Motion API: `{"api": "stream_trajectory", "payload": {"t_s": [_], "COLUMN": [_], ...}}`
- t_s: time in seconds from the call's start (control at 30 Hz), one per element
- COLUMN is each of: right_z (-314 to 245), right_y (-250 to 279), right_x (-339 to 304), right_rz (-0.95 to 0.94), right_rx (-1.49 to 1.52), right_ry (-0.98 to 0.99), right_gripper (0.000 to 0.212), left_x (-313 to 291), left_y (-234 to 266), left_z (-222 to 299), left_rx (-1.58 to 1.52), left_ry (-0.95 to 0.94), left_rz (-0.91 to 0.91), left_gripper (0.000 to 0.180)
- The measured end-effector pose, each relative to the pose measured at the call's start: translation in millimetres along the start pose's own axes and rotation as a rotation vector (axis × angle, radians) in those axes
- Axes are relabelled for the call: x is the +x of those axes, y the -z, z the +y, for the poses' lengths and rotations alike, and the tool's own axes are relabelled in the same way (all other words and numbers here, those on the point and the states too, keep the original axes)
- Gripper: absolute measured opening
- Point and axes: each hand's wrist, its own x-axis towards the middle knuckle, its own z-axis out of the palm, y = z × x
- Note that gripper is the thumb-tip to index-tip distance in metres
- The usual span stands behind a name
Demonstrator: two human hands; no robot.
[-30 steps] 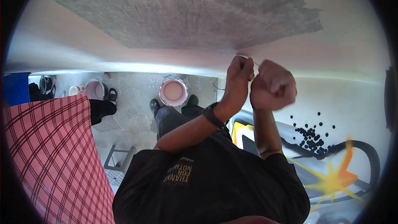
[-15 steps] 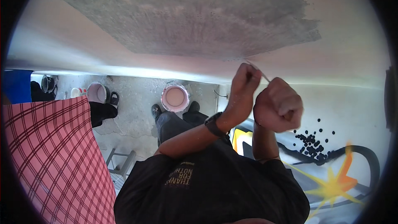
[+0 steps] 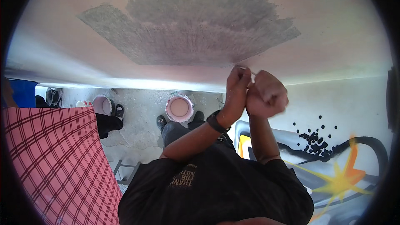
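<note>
Both my hands are close together at the wall (image 3: 316, 58), just below the lower right edge of a grey patch (image 3: 196, 29). Between them runs a thin flat tool (image 3: 253, 73), seen nearly edge-on, its tip by the wall; its exact kind does not show. My left hand (image 3: 237, 93), with a dark watch on the wrist, is closed with thumb and fingers pressed on the tool. My right hand (image 3: 266, 96) makes a fist at the tool's other end, and whatever part lies inside the fist is hidden.
A bucket (image 3: 180, 108) of pale pinkish material stands on the floor by my feet. At left, a person in a pink checked garment (image 3: 58, 154) stands close, near another bucket (image 3: 102, 105). Behind them is a grey metal frame (image 3: 125, 171). Painted graffiti (image 3: 341, 179) covers the right wall.
Both hands and the thin tool have shifted slightly left in the picture, staying at the patch's lower edge. The view has tilted, so the patch and the floor appear lower.
</note>
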Motion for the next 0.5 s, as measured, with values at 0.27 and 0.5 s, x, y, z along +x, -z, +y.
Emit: {"api": "stream_trajectory", "payload": {"t_s": [0.27,0.5], "right_z": [2,12], "right_y": [-4,-17], "right_x": [-2,-9], "right_rz": [0.047,0.244], "right_rx": [0.095,-0.352], "right_ry": [-0.004,-0.024], "right_gripper": [0.036,0.038], "left_x": [1,5], "left_y": [-1,11], "left_z": [14,1], "left_rx": [0.004,-0.043], "left_ry": [-0.056,0.018], "left_rz": [0.026,0.035], "left_gripper": [0.019,0.02]}}
